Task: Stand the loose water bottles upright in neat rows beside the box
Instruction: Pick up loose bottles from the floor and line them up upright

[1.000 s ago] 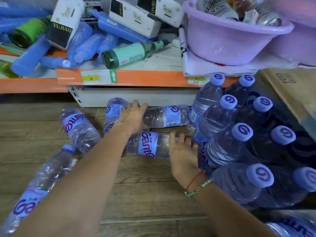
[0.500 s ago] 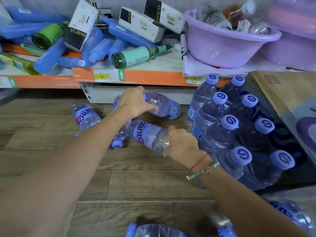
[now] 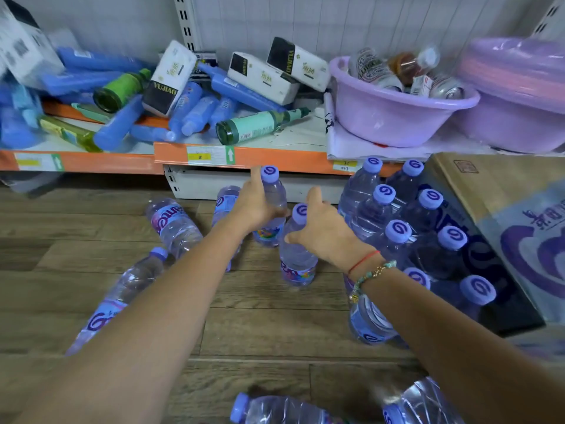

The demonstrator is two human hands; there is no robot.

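Note:
My left hand [image 3: 255, 203] grips a clear water bottle [image 3: 273, 194] with a purple cap, held upright just above or on the wooden floor. My right hand [image 3: 324, 232] grips a second upright bottle [image 3: 296, 261] just right of it. Both stand left of several upright bottles in rows [image 3: 397, 234] beside the cardboard box [image 3: 504, 203]. Loose bottles lie on the floor: one at the left [image 3: 172, 224], one partly behind my left arm [image 3: 224, 203], one at lower left [image 3: 122, 295], two at the bottom edge [image 3: 275, 411].
An orange-edged shelf [image 3: 244, 156] above the floor carries blue bottles, green glass bottles and tissue packs. Two purple basins [image 3: 397, 117] with cans sit at its right. The wooden floor [image 3: 260, 325] stretches between my arms.
Both hands lifted the two bottles that lay on the floor and turned them upright, caps up, next to the rows. The camera view tilted upward.

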